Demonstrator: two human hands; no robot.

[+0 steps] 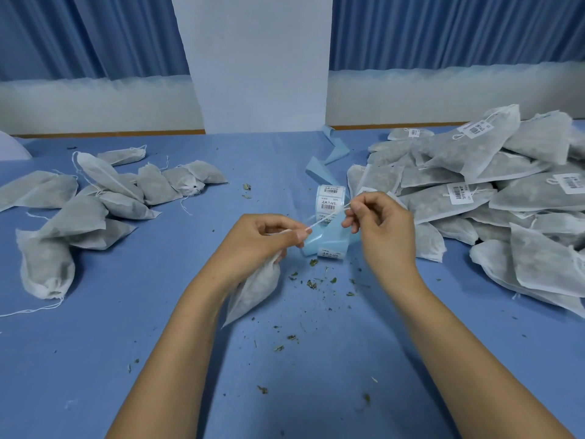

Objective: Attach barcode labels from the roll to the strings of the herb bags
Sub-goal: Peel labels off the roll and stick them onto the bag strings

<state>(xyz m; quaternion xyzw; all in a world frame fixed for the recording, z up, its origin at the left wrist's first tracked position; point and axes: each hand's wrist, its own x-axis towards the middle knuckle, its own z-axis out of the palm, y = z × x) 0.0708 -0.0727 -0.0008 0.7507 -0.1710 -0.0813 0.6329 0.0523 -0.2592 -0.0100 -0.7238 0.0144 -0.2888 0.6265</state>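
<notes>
String (pixel 327 217) ran taut between both hands at the middle of the desk (pixel 95 359): I saw the left hand (pixel 266 239) pinching one end and gripping the herb bag (pixel 253 289) beneath it, the right hand (pixel 380 223) pinching the other end, near the label roll (pixel 330 199).

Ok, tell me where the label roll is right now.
In the head view the label roll sits on the blue table just right of centre, just beyond the right hand and beside the left edge of the labelled bag pile.
</notes>
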